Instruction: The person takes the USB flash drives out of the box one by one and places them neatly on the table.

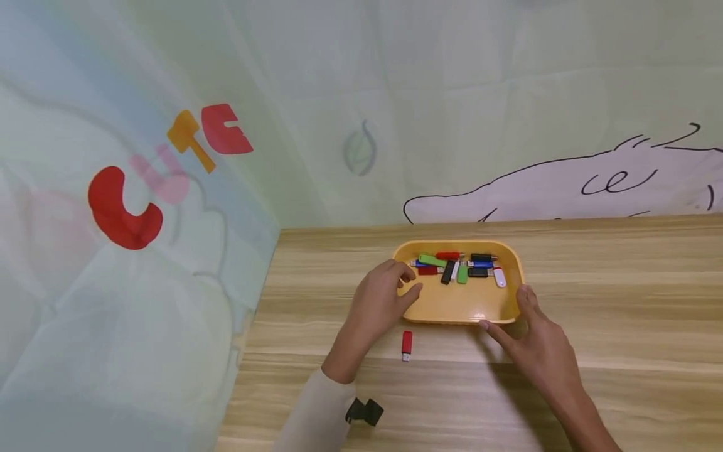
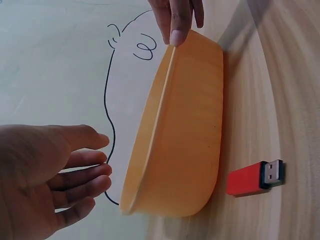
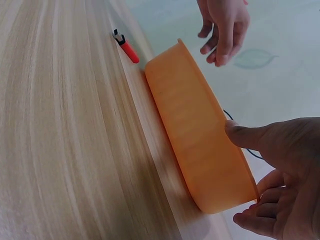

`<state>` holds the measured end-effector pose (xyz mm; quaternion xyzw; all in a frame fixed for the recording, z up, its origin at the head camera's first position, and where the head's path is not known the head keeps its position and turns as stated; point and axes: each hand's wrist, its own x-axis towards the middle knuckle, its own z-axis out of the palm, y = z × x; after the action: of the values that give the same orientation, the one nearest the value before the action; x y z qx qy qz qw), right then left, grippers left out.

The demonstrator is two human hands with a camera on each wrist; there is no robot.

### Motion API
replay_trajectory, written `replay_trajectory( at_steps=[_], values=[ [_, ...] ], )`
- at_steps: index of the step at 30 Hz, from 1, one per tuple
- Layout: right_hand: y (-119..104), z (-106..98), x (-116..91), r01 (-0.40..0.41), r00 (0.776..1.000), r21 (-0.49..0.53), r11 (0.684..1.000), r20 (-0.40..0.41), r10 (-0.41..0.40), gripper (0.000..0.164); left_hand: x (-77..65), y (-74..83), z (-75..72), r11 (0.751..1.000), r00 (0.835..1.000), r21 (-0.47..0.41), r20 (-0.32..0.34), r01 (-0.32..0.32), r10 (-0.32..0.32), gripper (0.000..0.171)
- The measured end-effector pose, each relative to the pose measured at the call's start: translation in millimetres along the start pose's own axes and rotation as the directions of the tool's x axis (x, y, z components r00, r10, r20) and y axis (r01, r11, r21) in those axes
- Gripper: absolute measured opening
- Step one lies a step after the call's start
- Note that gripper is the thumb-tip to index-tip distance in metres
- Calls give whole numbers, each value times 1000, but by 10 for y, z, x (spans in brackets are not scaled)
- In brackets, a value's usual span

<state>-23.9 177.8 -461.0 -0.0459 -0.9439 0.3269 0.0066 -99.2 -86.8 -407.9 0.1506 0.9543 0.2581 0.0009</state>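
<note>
Tray (image 1: 446,306): on table (image 1: 632,301) | right hand (image 1: 545,351): thumb and fingers gripping tray's near right corner | left hand (image 1: 380,298): loose, half bent, holding nothing, by tray's left edge | step: likely keeping tray steady | next: likely needs firm hold, gentle fingers | around: memory sticks (image 1: 462,274) crowded inside tray's back half; loose red stick (image 1: 407,343) in front, easy to bump

I'm beside a screened-off corner, in a home or a studio, I can't tell which. Creased pale green printed sheets (image 1: 463,113) bearing a black-outlined white cartoon figure (image 1: 536,188) and red, pink and orange letters (image 1: 169,188) spelling CUTE surround a light wood-grain tabletop (image 1: 316,282).
</note>
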Motion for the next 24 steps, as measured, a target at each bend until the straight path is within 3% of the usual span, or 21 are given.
replay_trajectory(
  at_steps=[4, 14, 24],
  values=[
    [2, -1, -8, -25, 999, 0, 1000, 21, 25, 108, 133, 26, 22, 1000, 999, 1, 44, 0, 0, 20],
    [15, -7, -9, -11, 1000, -18, 1000, 2, 11, 109, 498, 5, 180, 986, 993, 165, 118, -37, 18, 21],
    [-4, 4, -4, 0, 1000, -10, 1000, -3, 0, 110, 668, -14, 334, 959, 982, 279, 188, -54, 0, 19]
  ],
)
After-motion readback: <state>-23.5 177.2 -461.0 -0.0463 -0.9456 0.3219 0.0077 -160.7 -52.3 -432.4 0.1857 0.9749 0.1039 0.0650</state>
